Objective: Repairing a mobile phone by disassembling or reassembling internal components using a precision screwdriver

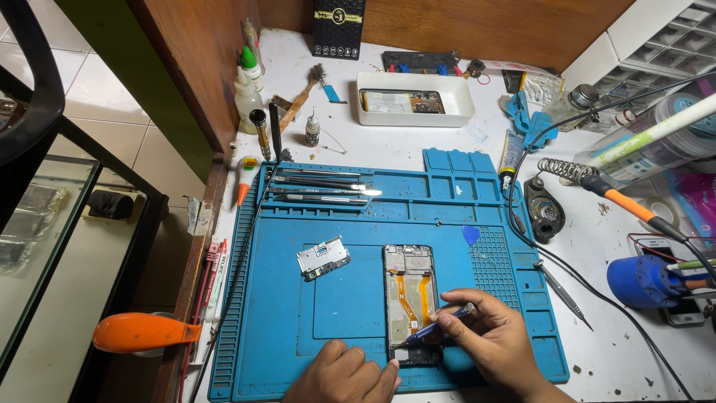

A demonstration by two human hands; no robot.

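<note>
Gripping a blue-handled screwdriver [441,322] between thumb and fingertips, the right hand [492,339] sits at about five o'clock on the blue work mat [335,298], its fingers clenched around the tool. The screwdriver slants down toward eight o'clock, and its tip meets the lower part of the opened phone [409,298]. That phone lies back-side up near the middle of the mat, long axis running from twelve to six o'clock, with orange flex cables showing inside its frame. The left hand [344,377] rests at six o'clock on the mat, fingers curled loosely and holding nothing, its fingertips touching the phone's bottom left corner.

A small metal-shielded circuit board [323,258] lies on the mat at nine o'clock from the phone, apart from it. A blue triangular pick [470,235] sits at about one o'clock from the phone. Several tweezers and metal tools [321,190] lie in the mat's tray at eleven o'clock. On the white tabletop [611,351], another pair of tweezers [563,295] lies at three o'clock just off the mat, and a soldering iron [630,205] with an orange grip rests in its coil stand at two o'clock. A white tray [415,98] holding another phone part stands at twelve o'clock. An orange-handled clamp [142,332] sits at nine o'clock, off the mat's edge.
</note>
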